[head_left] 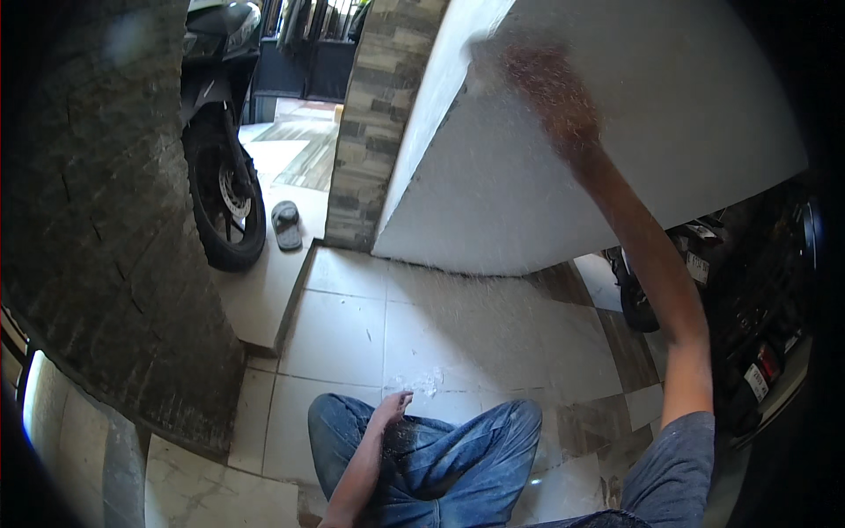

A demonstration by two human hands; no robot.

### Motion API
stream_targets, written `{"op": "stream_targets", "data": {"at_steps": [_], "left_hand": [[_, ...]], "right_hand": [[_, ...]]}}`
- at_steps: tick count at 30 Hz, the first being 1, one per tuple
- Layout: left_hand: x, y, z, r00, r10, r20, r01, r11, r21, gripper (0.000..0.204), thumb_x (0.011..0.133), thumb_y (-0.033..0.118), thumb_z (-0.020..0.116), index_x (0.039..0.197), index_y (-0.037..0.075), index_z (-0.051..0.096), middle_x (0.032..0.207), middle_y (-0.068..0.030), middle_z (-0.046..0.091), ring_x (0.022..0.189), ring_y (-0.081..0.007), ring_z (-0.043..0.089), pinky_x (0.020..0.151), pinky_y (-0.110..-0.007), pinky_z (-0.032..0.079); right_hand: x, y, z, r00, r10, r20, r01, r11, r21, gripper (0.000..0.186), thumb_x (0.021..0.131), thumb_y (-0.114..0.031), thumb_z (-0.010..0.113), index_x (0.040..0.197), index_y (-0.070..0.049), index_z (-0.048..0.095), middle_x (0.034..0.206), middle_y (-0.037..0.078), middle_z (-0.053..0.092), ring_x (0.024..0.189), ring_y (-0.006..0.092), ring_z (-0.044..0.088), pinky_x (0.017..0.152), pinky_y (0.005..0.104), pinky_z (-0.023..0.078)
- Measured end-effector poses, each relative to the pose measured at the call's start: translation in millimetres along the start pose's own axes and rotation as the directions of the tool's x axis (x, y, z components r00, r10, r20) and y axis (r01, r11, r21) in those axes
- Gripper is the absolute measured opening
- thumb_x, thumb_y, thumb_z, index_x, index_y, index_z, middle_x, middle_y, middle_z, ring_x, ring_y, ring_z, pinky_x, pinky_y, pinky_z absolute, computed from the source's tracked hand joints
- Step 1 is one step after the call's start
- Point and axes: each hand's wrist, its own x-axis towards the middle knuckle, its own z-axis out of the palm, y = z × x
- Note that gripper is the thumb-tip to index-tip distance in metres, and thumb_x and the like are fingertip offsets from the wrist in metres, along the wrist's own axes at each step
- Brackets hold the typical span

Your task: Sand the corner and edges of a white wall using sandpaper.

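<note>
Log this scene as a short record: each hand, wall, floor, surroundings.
Left hand: over the jeans, near the left knee
Right hand: raised at the wall, blurred; whether it holds anything is unclear
Wall: pale, smooth-looking, partly shaded
Floor: white debris on pale tiles
Surroundings: motorcycle and dark sandal, ahead to the left

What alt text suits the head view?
A blurred right hand is raised before a pale panel, with fine specks in the air; the left hand is over blue jeans, near white debris on the tiled floor.
</note>
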Motion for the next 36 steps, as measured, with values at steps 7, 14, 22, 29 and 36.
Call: {"op": "stream_targets", "data": {"at_steps": [7, 14, 22, 29, 36], "left_hand": [[-4, 10, 1, 0.998, 0.045, -0.053, -0.045, 0.999, 0.01, 0.03, 0.092, 0.025, 0.052, 0.116, 0.009, 0.058, 0.092, -0.0205, 0.065, 0.085, -0.0348, 0.063, 0.074, -0.04, 0.05], [-4, 22, -4, 0.998, -0.051, 0.036, 0.051, 0.999, 0.02, 0.033, 0.092, 0.026, 0.053, 0.12, 0.01, 0.057, 0.106, -0.0199, 0.064, 0.1, -0.0333, 0.062, 0.085, -0.039, 0.049], [-4, 19, -2, 0.999, -0.037, 0.015, 0.038, 0.999, -0.033, 0.033, 0.091, 0.023, 0.052, 0.121, 0.01, 0.056, 0.105, -0.0198, 0.064, 0.097, -0.0334, 0.063, 0.085, -0.04, 0.049], [-2, 17, 2, 0.999, -0.038, -0.03, 0.037, 0.999, -0.024, 0.032, 0.09, 0.022, 0.053, 0.119, 0.01, 0.058, 0.101, -0.0191, 0.064, 0.095, -0.0343, 0.062, 0.083, -0.042, 0.049], [-6, 19, 1, 0.996, -0.093, 0.008, 0.093, 0.995, -0.022, 0.032, 0.089, 0.023, 0.053, 0.119, 0.013, 0.058, 0.106, -0.0164, 0.063, 0.098, -0.0341, 0.06, 0.084, -0.043, 0.048]], "right_hand": [[-8, -36, 17, 0.995, -0.088, -0.038, 0.082, 0.988, -0.13, 0.05, 0.076, -0.002, 0.06, 0.123, -0.016, 0.057, 0.133, 0.002, 0.051, 0.124, 0.0211, 0.046, 0.104, 0.0357, 0.04], [-24, -58, 45, 0.996, -0.08, 0.049, 0.08, 0.997, 0.01, 0.04, 0.077, 0.0, 0.061, 0.116, -0.01, 0.061, 0.128, 0.003, 0.055, 0.122, 0.0221, 0.048, 0.103, 0.0348, 0.041], [-22, -76, 48, 0.987, 0.145, -0.07, -0.148, 0.988, -0.045, 0.044, 0.076, 0.009, 0.056, 0.116, -0.009, 0.062, 0.128, 0.004, 0.055, 0.12, 0.0238, 0.051, 0.104, 0.039, 0.039], [-13, -73, 39, 0.987, -0.005, 0.158, -0.042, 0.955, 0.293, 0.044, 0.076, 0.01, 0.052, 0.116, -0.006, 0.062, 0.127, 0.006, 0.056, 0.122, 0.0247, 0.049, 0.103, 0.0424, 0.039], [-37, -62, 70, 0.961, -0.237, 0.141, 0.224, 0.969, 0.101, 0.032, 0.086, 0.005, 0.046, 0.112, -0.003, 0.063, 0.125, 0.008, 0.057, 0.123, 0.0256, 0.047, 0.104, 0.0406, 0.039]]}}
